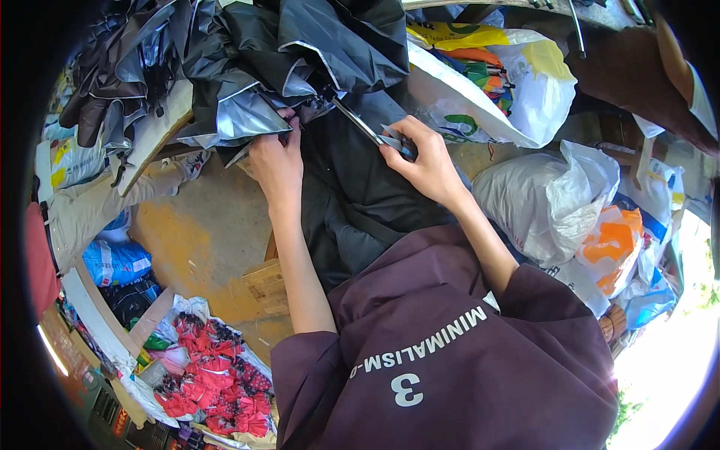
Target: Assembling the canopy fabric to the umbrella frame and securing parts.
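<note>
An umbrella canopy (247,116), black outside and silver inside, lies bunched before me. My left hand (276,165) is closed on its near edge, with the fingertips partly hidden by the fabric. From the folds a metal umbrella shaft (354,120) slants down to the right, over my dark trousers. My right hand (426,159) is closed beside the shaft's lower end, around a small dark tool (407,148) with pointed metal parts. Whether that hand also touches the shaft, I cannot tell.
More dark umbrellas (120,82) lie on a board-edged bench (154,142) at far left. A white and yellow sack (544,90) holds colourful folded umbrellas. White plastic bags (544,199) stand at right. Red bundles (217,375) fill a container at lower left. Other people sit at both sides.
</note>
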